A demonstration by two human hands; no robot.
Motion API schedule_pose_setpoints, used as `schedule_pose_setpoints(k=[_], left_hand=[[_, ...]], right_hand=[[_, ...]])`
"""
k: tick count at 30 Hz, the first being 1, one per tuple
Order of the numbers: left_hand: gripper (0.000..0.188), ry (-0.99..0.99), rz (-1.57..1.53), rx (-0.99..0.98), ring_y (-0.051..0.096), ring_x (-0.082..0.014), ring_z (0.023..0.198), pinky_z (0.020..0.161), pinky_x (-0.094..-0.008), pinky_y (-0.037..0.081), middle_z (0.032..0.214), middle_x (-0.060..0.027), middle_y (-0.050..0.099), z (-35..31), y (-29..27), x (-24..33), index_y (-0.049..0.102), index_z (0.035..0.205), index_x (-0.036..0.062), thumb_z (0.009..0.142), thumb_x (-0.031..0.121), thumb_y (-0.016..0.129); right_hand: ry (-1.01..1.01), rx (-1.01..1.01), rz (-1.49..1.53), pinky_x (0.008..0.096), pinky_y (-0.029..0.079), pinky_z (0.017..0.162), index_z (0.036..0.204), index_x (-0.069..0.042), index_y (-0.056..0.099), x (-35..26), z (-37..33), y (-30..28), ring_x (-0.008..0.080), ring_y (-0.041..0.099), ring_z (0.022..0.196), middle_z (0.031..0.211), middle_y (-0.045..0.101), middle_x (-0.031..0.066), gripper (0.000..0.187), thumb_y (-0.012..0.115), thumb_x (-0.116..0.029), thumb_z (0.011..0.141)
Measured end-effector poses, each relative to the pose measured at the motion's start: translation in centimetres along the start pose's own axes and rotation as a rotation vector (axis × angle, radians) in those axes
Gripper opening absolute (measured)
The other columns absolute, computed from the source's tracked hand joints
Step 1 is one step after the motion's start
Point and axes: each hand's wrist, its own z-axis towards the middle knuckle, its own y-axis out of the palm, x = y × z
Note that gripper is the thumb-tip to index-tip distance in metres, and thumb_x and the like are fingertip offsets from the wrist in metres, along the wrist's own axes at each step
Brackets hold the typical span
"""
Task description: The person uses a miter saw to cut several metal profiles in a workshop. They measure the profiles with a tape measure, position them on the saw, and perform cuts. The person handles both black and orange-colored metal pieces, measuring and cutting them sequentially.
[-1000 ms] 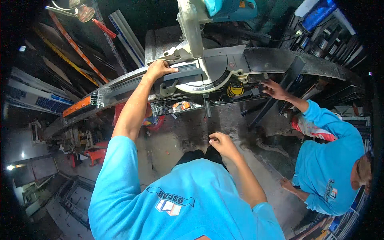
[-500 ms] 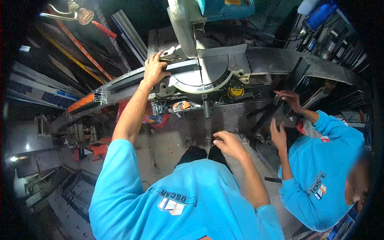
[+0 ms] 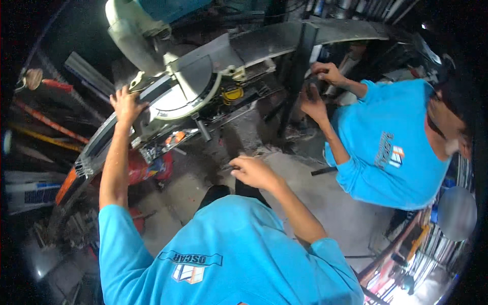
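Note:
My left hand (image 3: 127, 105) reaches forward to the left side of a miter saw (image 3: 183, 94). Its fingers go over the back and its thumb points right, gripping a long dark metal profile (image 3: 155, 87) laid along the saw's fence. Above the saw table hangs the pale saw head (image 3: 129, 38), tilted in view. Held in front of my body, away from the bench, my right hand (image 3: 254, 172) has loosely bent fingers, and nothing shows in it. A yellow and black tape measure (image 3: 233, 94) sits below the saw's right front.
At right a co-worker in a blue shirt (image 3: 384, 145) has both hands near an upright dark profile (image 3: 302, 58). The bench (image 3: 274, 40) runs on past the saw. Long bars (image 3: 51, 122) lean at left; a red bag (image 3: 145, 170) lies below the bench.
The view has turned right, so the saw sits farther left. My left hand stays on the profile by the fence, my right hand stays before my body. The co-worker's hands have come closer together.

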Motion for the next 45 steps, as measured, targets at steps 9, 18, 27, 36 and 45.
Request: schedule_pose_setpoints(k=[9, 18, 27, 36, 45], left_hand=[[0.047, -0.042, -0.239, -0.074, 0.055, -0.0358, 0.118, 0.096, -0.0530, 0.042, 0.119, -0.0124, 0.056, 0.8, 0.9, -0.3, 0.077, 0.111, 0.0149, 0.071, 0.038, 0.087], [0.053, -0.031, -0.211, -0.048, 0.057, -0.0342, 0.113, 0.089, -0.0538, 0.046, 0.117, -0.0106, 0.057, 0.6, 1.0, -0.5, 0.076, 0.114, 0.0163, 0.067, 0.036, 0.089], [0.053, -0.062, -0.247, -0.068, 0.055, -0.0331, 0.118, 0.094, -0.0526, 0.042, 0.119, -0.0095, 0.055, 0.6, 1.3, -0.3, 0.077, 0.114, 0.0165, 0.067, 0.036, 0.090], [0.052, -0.046, -0.224, -0.026, 0.056, -0.0343, 0.117, 0.095, -0.0540, 0.043, 0.117, -0.0115, 0.057, 0.5, 1.6, -0.3, 0.077, 0.115, 0.0202, 0.067, 0.034, 0.090], [0.048, -0.055, -0.232, -0.049, 0.055, -0.0329, 0.116, 0.093, -0.0545, 0.043, 0.116, -0.0104, 0.056, 0.3, 1.2, -0.2, 0.076, 0.113, 0.0201, 0.068, 0.032, 0.089]], right_hand=[[0.052, -0.040, -0.080, 0.0465, 0.049, 0.099, 0.122, 0.000, 0.064, -2.3, -2.6, 2.6, 0.0370, 0.062, 0.116, 0.120, 0.066, 0.0196, 0.037, 0.063, -0.024, 0.094], [0.110, 0.082, -0.051, 0.0464, 0.050, 0.098, 0.123, -0.002, 0.064, -1.6, -4.9, 2.8, 0.0376, 0.062, 0.114, 0.120, 0.066, 0.0183, 0.038, 0.064, -0.026, 0.093], [-0.117, 0.046, 0.142, 0.0389, 0.051, 0.096, 0.122, -0.002, 0.067, -6.0, -4.1, 0.5, 0.0303, 0.065, 0.110, 0.118, 0.067, 0.0164, 0.034, 0.067, -0.021, 0.094], [-0.981, -0.450, 1.179, 0.0371, 0.049, 0.076, 0.117, -0.006, 0.075, -21.5, -5.6, -4.0, 0.0263, 0.061, 0.087, 0.103, 0.062, 0.0153, 0.023, 0.062, -0.009, 0.098], [-1.039, -0.549, 1.615, 0.0243, 0.040, 0.063, 0.118, -0.011, 0.076, -28.5, -5.7, -5.3, 0.0137, 0.048, 0.071, 0.092, 0.046, 0.0049, 0.024, 0.069, -0.008, 0.096]])
